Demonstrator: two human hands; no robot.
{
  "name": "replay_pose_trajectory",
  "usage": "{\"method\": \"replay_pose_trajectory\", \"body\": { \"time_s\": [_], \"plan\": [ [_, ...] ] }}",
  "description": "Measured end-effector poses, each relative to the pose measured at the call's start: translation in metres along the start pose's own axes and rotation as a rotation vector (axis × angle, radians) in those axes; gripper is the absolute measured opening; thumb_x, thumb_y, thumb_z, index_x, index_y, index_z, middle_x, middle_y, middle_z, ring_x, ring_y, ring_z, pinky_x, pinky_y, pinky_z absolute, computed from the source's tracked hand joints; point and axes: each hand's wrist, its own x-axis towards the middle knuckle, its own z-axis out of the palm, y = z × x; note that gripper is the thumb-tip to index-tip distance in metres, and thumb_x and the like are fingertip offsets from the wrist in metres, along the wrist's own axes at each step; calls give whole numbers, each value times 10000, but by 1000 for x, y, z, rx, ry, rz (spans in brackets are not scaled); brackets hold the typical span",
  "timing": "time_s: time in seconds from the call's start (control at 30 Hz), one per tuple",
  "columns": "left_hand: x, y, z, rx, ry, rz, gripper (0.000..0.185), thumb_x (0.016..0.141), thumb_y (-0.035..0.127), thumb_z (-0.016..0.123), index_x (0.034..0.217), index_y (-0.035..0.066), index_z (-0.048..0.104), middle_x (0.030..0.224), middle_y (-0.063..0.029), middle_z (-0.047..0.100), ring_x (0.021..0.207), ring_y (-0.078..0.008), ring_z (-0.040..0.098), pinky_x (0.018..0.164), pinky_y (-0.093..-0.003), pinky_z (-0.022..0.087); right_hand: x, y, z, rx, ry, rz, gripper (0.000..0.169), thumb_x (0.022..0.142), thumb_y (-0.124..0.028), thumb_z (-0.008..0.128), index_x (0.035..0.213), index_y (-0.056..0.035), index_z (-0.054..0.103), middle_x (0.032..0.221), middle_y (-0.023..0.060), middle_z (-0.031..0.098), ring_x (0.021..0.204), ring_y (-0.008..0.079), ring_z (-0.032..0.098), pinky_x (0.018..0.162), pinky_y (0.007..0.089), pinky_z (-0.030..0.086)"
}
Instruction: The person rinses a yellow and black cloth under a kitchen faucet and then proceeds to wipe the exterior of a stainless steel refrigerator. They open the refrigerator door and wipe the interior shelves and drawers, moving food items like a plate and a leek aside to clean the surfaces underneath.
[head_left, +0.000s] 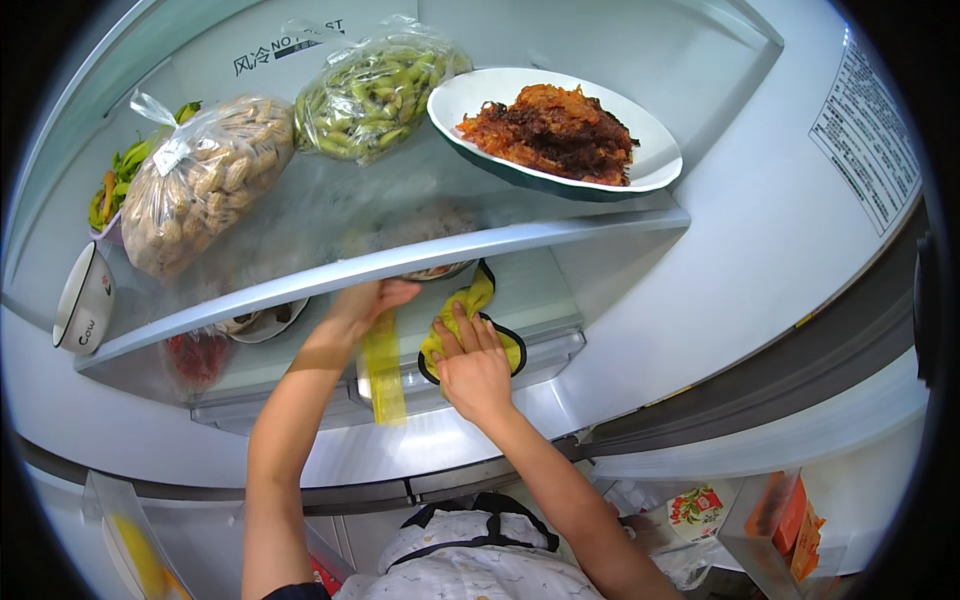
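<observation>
My right hand (477, 367) presses a yellow cleaning cloth with black trim (469, 300) against the lower glass shelf (529, 289) of a refrigerator. The cloth bunches beneath the palm and trails back past the fingertips. My left hand (375, 300) reaches in under the front edge of the upper shelf (420, 244). That edge partly covers the fingers, close to a dish of food (439, 271). A translucent yellow plastic strip (384, 375) hangs over the lower shelf's front, just below the left hand.
Above stand a white oval dish of shredded reddish-brown food (555, 135), bagged green pods (375, 97), bagged peanuts (214, 180) and an enamel bowl (86, 300). Lower left are a bag of red meat (196, 358) and a plate (274, 321). Door bins (765, 517) flank me.
</observation>
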Motion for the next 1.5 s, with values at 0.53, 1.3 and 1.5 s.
{"method": "replay_pose_trajectory", "body": {
  "time_s": [0.53, 1.3, 1.5],
  "plan": [
    [-172, 0, -12, -63, 350, 173, 415, 869, 67, 390, 1260, -60, 337, 787, -216, 629, 513, -231, 651, 452, -276, 580, 189, 53, 132, -73, -166, -22, 366, 871, -269, 531, 1155, -41, 566, 1311, 183, 470, 1184, 369, 459, 1008, 429, 360],
    [-159, -34, -12, -108, 219, 87, 420, 880, 100, 423, 1258, -61, 339, 771, -210, 633, 536, -234, 659, 469, -281, 578, 75, 104, 40, -281, 97, 389, 455, 883, -256, 488, 1247, 18, 487, 1292, 233, 437, 1166, 426, 440, 1030, 531, 305],
    [-113, -32, 10, -91, 155, 155, 374, 897, 80, 393, 1240, -54, 332, 785, -202, 633, 602, -250, 673, 503, -276, 588, -5, 80, -26, -257, 129, 350, 302, 873, -158, 513, 1116, 7, 581, 1219, 188, 506, 1094, 381, 485, 939, 448, 404]
  ]
}}
